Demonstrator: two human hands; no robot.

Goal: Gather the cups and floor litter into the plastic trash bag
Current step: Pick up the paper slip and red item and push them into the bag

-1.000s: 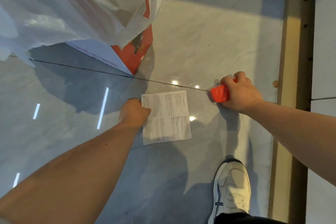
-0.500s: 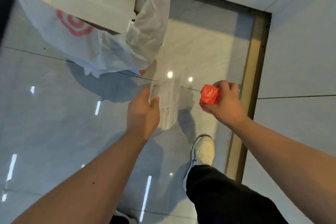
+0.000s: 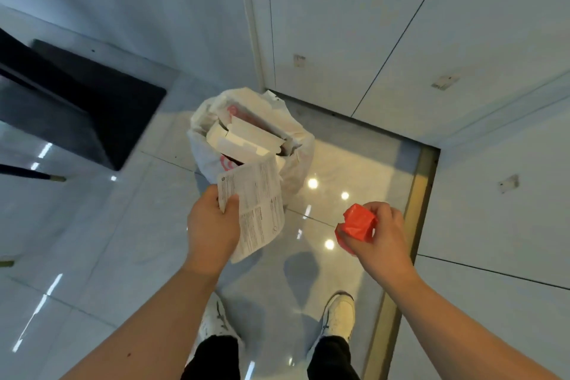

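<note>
Leaflet (image 3: 257, 210) pinched in left hand (image 3: 212, 230), red wrapper (image 3: 357, 224) gripped in right hand (image 3: 377, 233), both lifted off floor (image 3: 308, 271); trash bag (image 3: 200, 145) was next, probably.

An indoor room, likely a home: glossy marble-look floor tiles (image 3: 92, 256), pale panelled walls (image 3: 339, 25), a dark cabinet (image 3: 101, 114)

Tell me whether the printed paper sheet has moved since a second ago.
Yes. The printed paper sheet lay flat on the floor tile; now the left hand holds it up off the tile, near the plastic trash bag.
</note>
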